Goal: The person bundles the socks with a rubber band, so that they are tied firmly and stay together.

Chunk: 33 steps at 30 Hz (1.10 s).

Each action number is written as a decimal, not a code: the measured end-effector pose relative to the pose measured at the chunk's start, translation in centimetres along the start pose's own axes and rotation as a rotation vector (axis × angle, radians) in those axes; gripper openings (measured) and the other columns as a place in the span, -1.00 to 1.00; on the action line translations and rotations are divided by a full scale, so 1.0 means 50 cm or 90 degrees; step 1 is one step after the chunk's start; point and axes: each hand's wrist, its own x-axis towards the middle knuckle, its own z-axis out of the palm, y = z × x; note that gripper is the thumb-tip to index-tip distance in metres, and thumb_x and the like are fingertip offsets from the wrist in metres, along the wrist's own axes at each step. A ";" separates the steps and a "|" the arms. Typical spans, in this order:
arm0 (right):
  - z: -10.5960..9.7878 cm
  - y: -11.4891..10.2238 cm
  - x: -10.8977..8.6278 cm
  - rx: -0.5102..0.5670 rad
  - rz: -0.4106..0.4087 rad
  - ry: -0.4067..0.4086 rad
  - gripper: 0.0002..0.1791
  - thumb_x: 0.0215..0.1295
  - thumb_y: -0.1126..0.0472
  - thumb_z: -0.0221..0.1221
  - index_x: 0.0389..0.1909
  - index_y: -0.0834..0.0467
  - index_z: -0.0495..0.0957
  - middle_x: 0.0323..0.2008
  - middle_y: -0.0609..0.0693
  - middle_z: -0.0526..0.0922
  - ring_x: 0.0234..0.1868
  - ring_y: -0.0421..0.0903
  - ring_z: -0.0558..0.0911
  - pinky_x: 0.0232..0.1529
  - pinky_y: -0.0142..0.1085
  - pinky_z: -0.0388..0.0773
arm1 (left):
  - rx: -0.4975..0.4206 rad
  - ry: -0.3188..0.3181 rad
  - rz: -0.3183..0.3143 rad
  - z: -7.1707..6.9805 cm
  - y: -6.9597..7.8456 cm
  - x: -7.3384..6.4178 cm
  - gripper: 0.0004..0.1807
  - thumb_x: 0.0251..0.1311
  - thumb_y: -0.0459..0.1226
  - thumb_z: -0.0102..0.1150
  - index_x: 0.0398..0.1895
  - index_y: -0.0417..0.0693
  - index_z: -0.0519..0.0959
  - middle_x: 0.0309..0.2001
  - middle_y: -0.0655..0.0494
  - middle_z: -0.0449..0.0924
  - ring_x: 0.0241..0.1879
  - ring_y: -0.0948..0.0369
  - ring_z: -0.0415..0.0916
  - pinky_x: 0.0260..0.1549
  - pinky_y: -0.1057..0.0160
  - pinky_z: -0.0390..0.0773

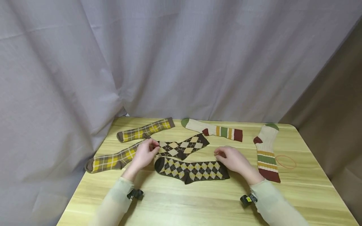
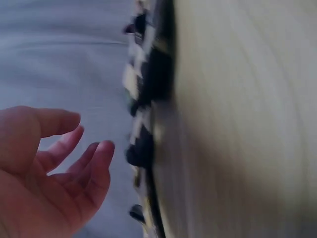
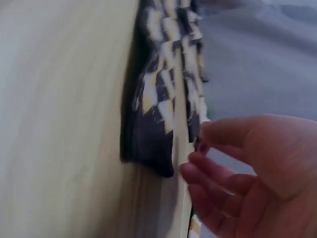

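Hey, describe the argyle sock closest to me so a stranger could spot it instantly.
Start at the wooden table and find the right hand. The front argyle sock lies crosswise beside it, dark toe pointing left. Unlike the rear argyle sock, it has smaller, tighter-packed diamonds, some yellow.

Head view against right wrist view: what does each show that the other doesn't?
Only head: the left hand, the rear plaid sock, the front plaid sock and the right wrist camera itself; I can't make these out in the other.

Only right wrist: a close look at the palm side of the right hand.

Both: that hand, the front argyle sock, the rear argyle sock, table and curtain.
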 end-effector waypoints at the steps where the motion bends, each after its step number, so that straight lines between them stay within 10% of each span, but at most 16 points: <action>1: -0.001 0.000 0.009 0.000 0.000 0.001 -0.78 0.49 0.24 0.31 0.06 0.19 0.74 -0.10 0.02 0.79 -0.10 0.03 0.74 0.00 0.08 0.68 | 0.019 0.004 0.001 0.000 -0.003 0.005 -0.88 0.41 -0.33 0.35 -0.06 -0.12 0.68 -0.15 0.02 0.66 -0.32 0.19 0.53 -0.25 0.13 0.57; 13: 0.038 0.021 0.133 0.097 0.047 0.007 -0.54 0.44 0.24 0.32 0.29 0.33 0.60 0.16 0.30 0.68 0.17 0.27 0.61 0.26 0.18 0.53 | 0.147 -0.042 -0.093 -0.004 -0.042 0.056 -0.68 0.36 -0.26 0.39 0.09 -0.21 0.61 0.07 -0.17 0.57 0.08 -0.12 0.58 0.15 -0.16 0.58; 33: 0.053 0.013 0.175 0.148 0.116 0.012 -0.62 0.40 0.23 0.38 0.20 0.22 0.66 0.11 0.25 0.67 0.17 0.23 0.59 0.27 0.15 0.50 | 0.124 -0.134 -0.073 0.002 -0.043 0.078 -0.69 0.23 -0.47 0.33 0.02 -0.17 0.56 -0.27 -0.01 0.62 -0.25 0.03 0.57 -0.14 -0.04 0.62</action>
